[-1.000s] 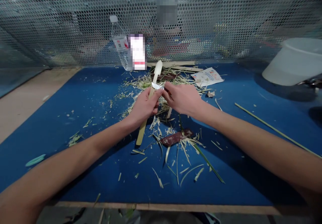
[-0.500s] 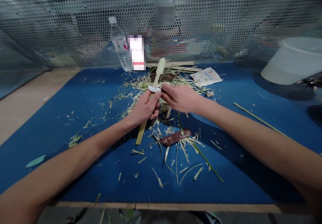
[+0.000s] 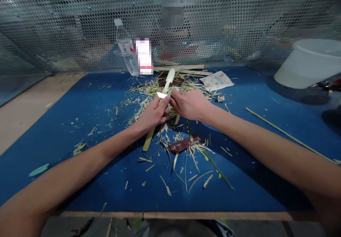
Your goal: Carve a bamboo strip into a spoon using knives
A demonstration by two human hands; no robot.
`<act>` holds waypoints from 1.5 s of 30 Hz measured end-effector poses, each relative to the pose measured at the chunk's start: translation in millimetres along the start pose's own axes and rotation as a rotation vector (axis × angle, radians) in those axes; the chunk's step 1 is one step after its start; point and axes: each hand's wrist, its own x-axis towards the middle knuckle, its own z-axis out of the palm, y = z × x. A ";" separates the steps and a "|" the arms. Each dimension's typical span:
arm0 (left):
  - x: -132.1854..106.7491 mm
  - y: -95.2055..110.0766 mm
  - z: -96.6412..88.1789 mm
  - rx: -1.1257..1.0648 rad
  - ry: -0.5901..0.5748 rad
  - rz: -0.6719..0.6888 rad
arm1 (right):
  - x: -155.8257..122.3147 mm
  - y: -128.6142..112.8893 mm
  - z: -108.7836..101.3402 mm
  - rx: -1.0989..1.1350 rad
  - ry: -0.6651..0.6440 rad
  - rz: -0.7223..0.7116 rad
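Note:
My left hand (image 3: 156,113) is closed around a pale bamboo strip (image 3: 168,80) with a wider, rounded far end. The strip's greenish near end (image 3: 148,141) sticks out below the hand toward me. Across the strip lies the bright blade of a small knife (image 3: 162,95). My right hand (image 3: 189,103) is closed on the knife's handle, which its fingers mostly hide. The left thumb sits against or very close to the back of the blade. Beneath both hands spreads a heap of thin bamboo shavings (image 3: 142,89).
A dark red strip (image 3: 185,144) lies among shavings on the blue mat (image 3: 106,190). Behind stand a water bottle (image 3: 125,48) and a lit phone (image 3: 144,55) against perforated metal. A printed packet (image 3: 217,80), white bucket (image 3: 306,64) and thin green stick (image 3: 282,132) are on the right.
The bamboo strip's rounded end has come slightly lower and nearer to me, tilting down. Both hands stay almost in place, with the blade still across the strip. The view has shifted slightly.

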 end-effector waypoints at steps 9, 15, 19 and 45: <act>0.4 -2.8 0.9 0.035 0.008 0.051 | 0.6 6.6 -3.0 0.075 0.014 0.000; 1.4 -7.4 0.2 -0.009 -0.028 0.074 | 0.2 6.0 -2.1 0.065 0.011 -0.058; 1.5 -5.3 2.0 -0.035 0.004 0.017 | -0.2 1.0 -0.9 0.034 0.014 -0.018; -1.6 -4.7 8.8 -0.033 0.158 -0.026 | -2.4 -13.8 3.2 0.025 0.011 0.147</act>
